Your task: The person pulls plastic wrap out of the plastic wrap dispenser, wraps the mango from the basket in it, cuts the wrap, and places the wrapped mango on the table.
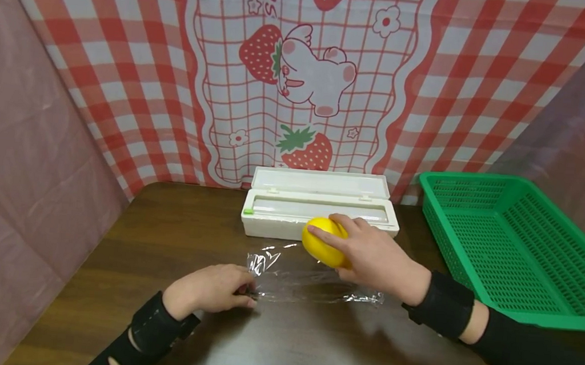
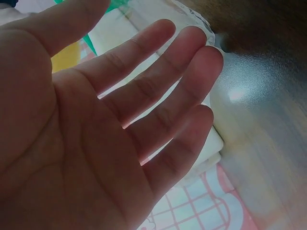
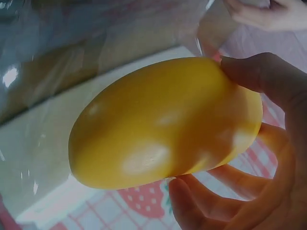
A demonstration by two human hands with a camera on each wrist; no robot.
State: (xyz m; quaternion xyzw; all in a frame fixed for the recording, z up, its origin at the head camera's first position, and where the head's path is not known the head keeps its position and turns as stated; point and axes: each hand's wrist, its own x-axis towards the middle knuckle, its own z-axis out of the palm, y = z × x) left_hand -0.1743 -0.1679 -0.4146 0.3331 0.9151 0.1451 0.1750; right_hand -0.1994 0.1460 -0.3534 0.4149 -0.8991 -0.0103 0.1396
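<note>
Ovoid [image 3: 148,129], yellow, within curled right hand [image 1: 376,258], long axis up-rightward in right-wrist view; left hand [image 1: 214,288] loosely outstretched.

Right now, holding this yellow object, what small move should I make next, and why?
Probably lower the yellow object onto the clear film: your right grip holds it seemingly above that film, which lies spread before the white box, with your left grip at its edge.
</note>
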